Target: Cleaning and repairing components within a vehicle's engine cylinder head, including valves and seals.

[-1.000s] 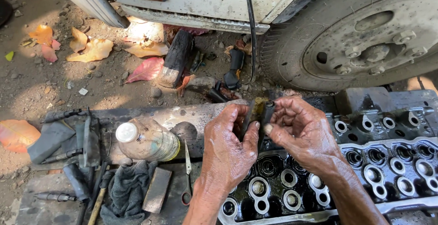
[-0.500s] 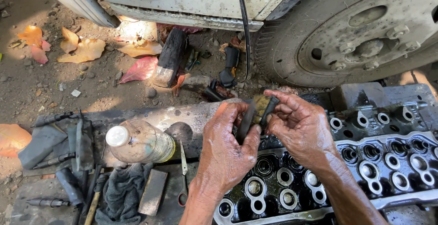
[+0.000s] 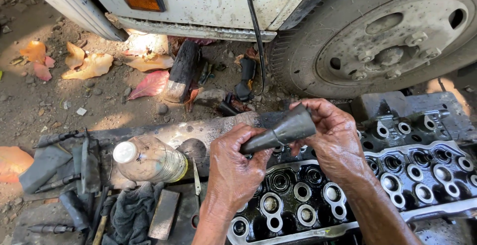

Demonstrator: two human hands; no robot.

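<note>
Both hands hold a dark strip of rubber-like sheet (image 3: 285, 130) rolled into a cone, just above an oily black engine cylinder head (image 3: 348, 195). My left hand (image 3: 233, 168) grips the narrow lower end of the cone. My right hand (image 3: 335, 138) wraps around its wider upper end. The cylinder head lies across the lower right, showing several round valve openings and pale metal caps.
A clear plastic bottle with a white cap (image 3: 149, 159) lies left of my hands, beside a dark rag (image 3: 131, 215), a flat block (image 3: 164, 214) and hand tools (image 3: 59, 185). A truck wheel (image 3: 387, 41) and white vehicle body (image 3: 198, 1) stand behind. Dry leaves (image 3: 89, 66) litter the dirt.
The two hands held small dark pieces apart a second ago. Now the dark sheet is rolled into one cone between them, raised slightly. The view has shifted a little.
</note>
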